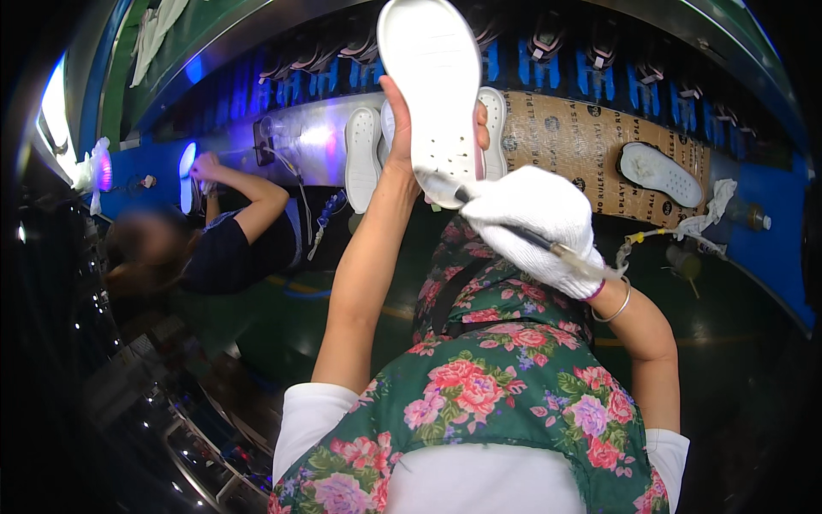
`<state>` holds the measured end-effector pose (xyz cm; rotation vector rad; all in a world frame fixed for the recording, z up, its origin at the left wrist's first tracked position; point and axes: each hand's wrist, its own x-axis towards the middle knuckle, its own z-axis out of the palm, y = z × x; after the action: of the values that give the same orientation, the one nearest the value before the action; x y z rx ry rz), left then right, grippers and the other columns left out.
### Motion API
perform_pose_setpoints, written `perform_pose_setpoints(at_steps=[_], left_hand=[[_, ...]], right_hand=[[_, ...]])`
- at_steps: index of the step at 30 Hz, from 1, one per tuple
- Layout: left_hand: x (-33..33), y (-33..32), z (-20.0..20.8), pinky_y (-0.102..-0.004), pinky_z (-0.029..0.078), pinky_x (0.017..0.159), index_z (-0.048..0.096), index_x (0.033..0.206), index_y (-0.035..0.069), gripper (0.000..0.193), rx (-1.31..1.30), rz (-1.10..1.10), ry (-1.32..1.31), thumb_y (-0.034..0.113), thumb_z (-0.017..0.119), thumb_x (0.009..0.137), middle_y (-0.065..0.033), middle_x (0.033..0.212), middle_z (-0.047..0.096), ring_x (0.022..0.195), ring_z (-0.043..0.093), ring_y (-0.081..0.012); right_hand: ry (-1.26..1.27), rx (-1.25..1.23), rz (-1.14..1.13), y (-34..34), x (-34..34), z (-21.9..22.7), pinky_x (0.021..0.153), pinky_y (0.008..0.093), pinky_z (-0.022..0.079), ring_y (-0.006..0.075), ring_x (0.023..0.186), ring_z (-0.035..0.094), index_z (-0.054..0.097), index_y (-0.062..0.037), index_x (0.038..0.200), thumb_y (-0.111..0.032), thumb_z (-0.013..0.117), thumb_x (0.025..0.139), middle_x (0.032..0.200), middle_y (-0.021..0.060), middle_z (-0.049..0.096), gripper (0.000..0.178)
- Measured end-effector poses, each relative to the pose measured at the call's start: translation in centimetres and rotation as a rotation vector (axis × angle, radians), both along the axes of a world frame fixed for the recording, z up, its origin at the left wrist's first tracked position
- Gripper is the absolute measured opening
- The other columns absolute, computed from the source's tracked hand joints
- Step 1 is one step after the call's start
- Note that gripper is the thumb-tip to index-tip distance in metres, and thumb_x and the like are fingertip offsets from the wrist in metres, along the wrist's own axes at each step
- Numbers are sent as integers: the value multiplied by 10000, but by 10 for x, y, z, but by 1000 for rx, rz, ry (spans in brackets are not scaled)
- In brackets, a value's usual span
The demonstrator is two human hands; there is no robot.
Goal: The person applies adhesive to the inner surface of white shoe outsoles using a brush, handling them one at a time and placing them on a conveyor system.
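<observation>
A white shoe sole (432, 73) with small holes towards its near end is held up in front of me. Bare and closed round its edges, my left hand (401, 128) has the thumb on the left side and fingertips showing on the right. My right hand (539, 223), in a white knitted glove, grips a brush (463, 194) with a long thin handle. The bristles, slightly blurred, are at the sole's near end. Behind the held sole, another white sole (363, 158) lies to the left, and one more (493, 116) shows partly at the right.
Brown printed cardboard (556, 128) covers part of the metal bench, with a dark-rimmed white sole (659, 173) on it. Shoes (548, 43) stand on blue holders along the back. A white cloth (719, 201) and bottle (755, 216) are at right. A co-worker (240, 223) handles a blue-lit sole at left.
</observation>
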<state>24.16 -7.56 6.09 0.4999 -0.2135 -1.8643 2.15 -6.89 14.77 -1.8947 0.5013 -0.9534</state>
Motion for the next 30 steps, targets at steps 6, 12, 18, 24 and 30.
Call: perform_pose_setpoints(at_steps=[6, 12, 18, 24, 30], left_hand=[[1, -10, 4, -425, 627, 572, 517, 1396, 49, 1128, -51, -164, -84, 967, 284, 782, -221, 946, 677, 721, 729, -344], [4, -12, 10, -457, 648, 578, 444, 1489, 83, 1017, 80, -383, -100, 853, 495, 828, -293, 1006, 656, 760, 734, -413], [-4, -23, 23, -395, 661, 631, 571, 1413, 58, 735, 159, -384, -519, 651, 493, 987, -193, 1060, 727, 831, 760, -265], [-7, -28, 31, -296, 637, 803, 604, 1382, 20, 679, 248, -694, -651, 586, 514, 1018, -153, 1195, 713, 1000, 735, -182], [-18, -46, 68, -367, 416, 1142, 479, 1490, -20, 1016, -18, -1053, -1162, 816, 442, 914, -249, 1523, 467, 1397, 485, -328]], right_hand=[[43, -373, 1, 19, 7, -22, 742, 383, 564, 272, 853, 722, 733, -94, 1109, -63, 796, 720, 1062, 117, 749, 395], [36, 28, 114, 5, -3, 6, 735, 352, 571, 257, 813, 726, 782, -115, 976, -49, 808, 765, 949, 81, 763, 222], [85, -381, 70, 14, 2, -20, 760, 388, 579, 282, 859, 718, 743, -129, 1042, -38, 793, 740, 1022, 85, 746, 320], [56, 148, 153, 4, -1, -2, 760, 358, 575, 264, 854, 731, 779, -107, 1011, -40, 792, 794, 944, 80, 758, 228], [86, -133, 144, 12, 2, -17, 798, 381, 569, 298, 896, 723, 749, -91, 1002, -16, 792, 773, 1000, 107, 749, 244]])
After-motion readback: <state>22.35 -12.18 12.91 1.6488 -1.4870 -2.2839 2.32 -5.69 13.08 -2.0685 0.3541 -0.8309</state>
